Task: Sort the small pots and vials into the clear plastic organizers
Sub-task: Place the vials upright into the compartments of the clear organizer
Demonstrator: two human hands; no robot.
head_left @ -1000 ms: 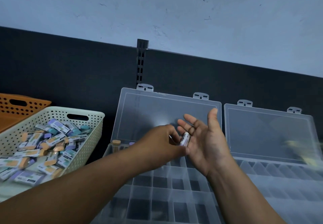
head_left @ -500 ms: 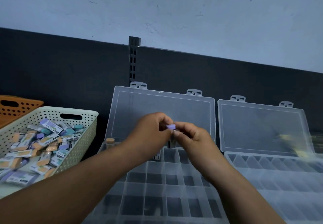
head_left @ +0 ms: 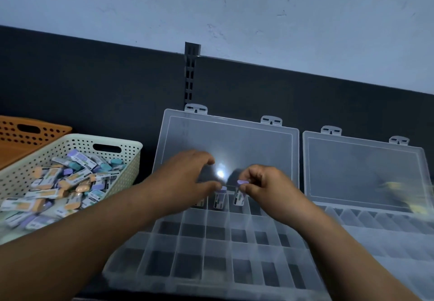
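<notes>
My right hand (head_left: 265, 187) pinches the cap of a purple-capped vial (head_left: 239, 198), upright and just beneath it in a back-row cell of the clear organizer (head_left: 211, 242), my loosely arched left hand (head_left: 185, 181) touching a thumb to the neighbouring vial (head_left: 220, 200) just beside; open lid (head_left: 234, 141), dark panel (head_left: 94, 84) and pale wall (head_left: 211, 7) rise beyond both hands.

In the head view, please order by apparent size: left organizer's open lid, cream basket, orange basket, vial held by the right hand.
1. Left organizer's lid and cream basket: alike, and the basket is cut by the frame, so unranked.
2. Orange basket, visible part.
3. Purple-capped vial in right hand.
</notes>
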